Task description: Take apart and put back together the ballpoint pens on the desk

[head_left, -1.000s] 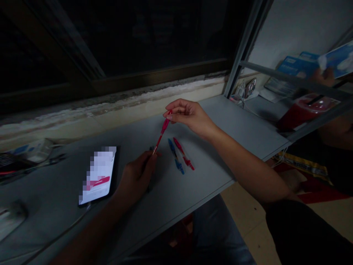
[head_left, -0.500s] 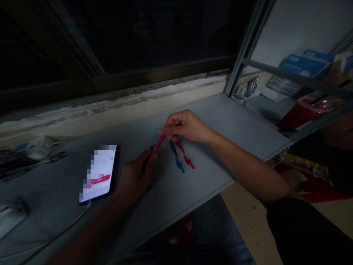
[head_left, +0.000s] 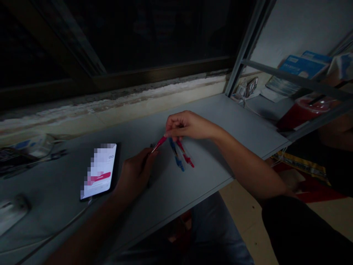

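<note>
A red pen (head_left: 158, 144) is held aslant above the grey desk between my two hands. My left hand (head_left: 137, 170) is closed on its lower, paler end. My right hand (head_left: 180, 126) pinches the red upper end with thumb and fingertips. Just below my right hand, a blue pen (head_left: 178, 160) and a second red pen (head_left: 188, 158) lie side by side on the desk, their upper ends partly hidden behind the hand. Something dark, mostly covered by my left hand, lies on the desk behind it; its kind is unclear.
A lit phone (head_left: 99, 171) with a cable stands left of my left hand. Farther left are a white device (head_left: 12, 211) and a small box (head_left: 35, 145). At right, a metal shelf frame (head_left: 289, 75) borders blue boxes (head_left: 305, 66) and a red container (head_left: 300, 110). Another person sits there.
My hands have drawn slightly apart along the red pen, and more of its pale lower part shows between them. The pens on the desk stay put.
</note>
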`<state>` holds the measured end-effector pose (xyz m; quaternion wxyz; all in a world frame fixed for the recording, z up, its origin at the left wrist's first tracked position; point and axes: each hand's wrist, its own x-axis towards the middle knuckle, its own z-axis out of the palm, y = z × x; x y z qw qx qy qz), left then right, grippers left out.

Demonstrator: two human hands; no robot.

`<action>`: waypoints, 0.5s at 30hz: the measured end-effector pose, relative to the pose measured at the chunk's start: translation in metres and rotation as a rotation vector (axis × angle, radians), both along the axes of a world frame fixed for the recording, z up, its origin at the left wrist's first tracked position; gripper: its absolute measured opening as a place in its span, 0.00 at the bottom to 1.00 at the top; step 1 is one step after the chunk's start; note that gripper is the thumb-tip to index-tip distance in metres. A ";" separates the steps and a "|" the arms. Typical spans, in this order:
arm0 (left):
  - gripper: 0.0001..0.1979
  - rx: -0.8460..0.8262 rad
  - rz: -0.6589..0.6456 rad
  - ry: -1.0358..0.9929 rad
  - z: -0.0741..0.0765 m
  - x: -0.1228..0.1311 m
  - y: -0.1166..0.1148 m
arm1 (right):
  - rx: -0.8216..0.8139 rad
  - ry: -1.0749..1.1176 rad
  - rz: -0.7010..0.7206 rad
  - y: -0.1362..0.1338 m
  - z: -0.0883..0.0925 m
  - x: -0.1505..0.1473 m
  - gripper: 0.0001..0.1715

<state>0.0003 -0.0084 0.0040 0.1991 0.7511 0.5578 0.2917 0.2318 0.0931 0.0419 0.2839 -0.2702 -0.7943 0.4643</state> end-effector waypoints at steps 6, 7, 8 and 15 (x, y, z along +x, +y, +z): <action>0.21 -0.017 0.018 0.007 0.002 0.001 -0.001 | 0.100 -0.059 -0.002 0.004 0.002 0.005 0.18; 0.22 -0.024 0.022 0.005 0.003 0.002 -0.001 | 0.079 -0.058 0.051 0.005 0.002 0.006 0.16; 0.22 -0.028 0.025 0.004 0.003 0.002 -0.001 | 0.058 -0.062 0.091 0.005 0.001 0.006 0.16; 0.21 -0.049 -0.044 -0.013 0.004 0.001 -0.002 | -0.071 -0.066 0.180 0.006 0.001 0.006 0.26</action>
